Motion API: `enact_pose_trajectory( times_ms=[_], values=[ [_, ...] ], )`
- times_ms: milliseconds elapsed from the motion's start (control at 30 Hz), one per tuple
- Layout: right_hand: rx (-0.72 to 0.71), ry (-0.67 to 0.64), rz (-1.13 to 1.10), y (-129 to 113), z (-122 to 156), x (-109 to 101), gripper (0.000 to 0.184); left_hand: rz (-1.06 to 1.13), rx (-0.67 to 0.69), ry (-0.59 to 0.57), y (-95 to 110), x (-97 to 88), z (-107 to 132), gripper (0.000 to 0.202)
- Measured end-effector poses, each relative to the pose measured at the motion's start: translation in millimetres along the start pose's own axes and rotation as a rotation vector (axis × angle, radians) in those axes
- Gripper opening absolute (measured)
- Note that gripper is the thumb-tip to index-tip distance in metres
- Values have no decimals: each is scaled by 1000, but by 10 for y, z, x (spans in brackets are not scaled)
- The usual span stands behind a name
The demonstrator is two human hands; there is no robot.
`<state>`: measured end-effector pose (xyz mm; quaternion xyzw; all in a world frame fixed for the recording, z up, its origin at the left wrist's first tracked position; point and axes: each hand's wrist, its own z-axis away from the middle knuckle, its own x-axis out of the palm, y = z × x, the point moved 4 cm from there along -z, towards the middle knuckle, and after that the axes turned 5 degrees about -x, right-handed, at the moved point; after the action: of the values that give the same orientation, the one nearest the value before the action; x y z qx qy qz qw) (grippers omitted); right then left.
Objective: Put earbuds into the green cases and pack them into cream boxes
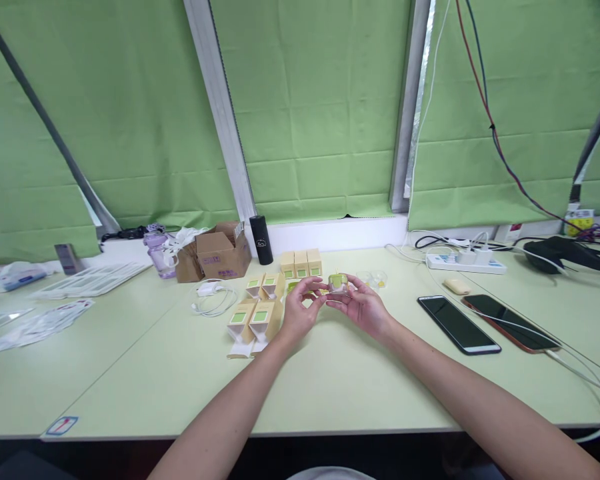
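Observation:
My right hand holds a small green and clear item between its fingertips, above the pale green table. My left hand is raised beside it, fingers curled, its fingertips touching or nearly touching the same item. Just behind the hands stand three small tan boxes with green labels. Several open tan boxes lie to the left of my left hand. Small clear and yellow pieces rest right of the item.
A brown cardboard box, a black cylinder and a purple bottle stand at the back. A white cable lies near them. Two phones lie at right, a power strip behind. White trays sit far left.

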<state>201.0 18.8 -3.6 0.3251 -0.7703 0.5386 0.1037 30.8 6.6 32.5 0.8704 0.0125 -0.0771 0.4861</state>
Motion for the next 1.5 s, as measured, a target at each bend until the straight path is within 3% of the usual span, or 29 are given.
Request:
enact_pose_trajectory(
  times_ms=[333,567,967,1233,1500],
  values=[
    [4,40,-10,6,6,-9,47,-33,-3,17,-32,-7,-5,29],
    [-37,119,4,20,4,-13,52,-40,-51,8,-100,-2,-20,40],
    [-239,173,368,-46,11,27,67,72,-134,-49,-181,28,-38,56],
    [-330,168,474,-84,51,130,73,268,-157,-193,-174,36,-20,62],
    [-417,113,615,-119,97,168,67,220,-135,-173,-138,17,-46,56]
  ],
)
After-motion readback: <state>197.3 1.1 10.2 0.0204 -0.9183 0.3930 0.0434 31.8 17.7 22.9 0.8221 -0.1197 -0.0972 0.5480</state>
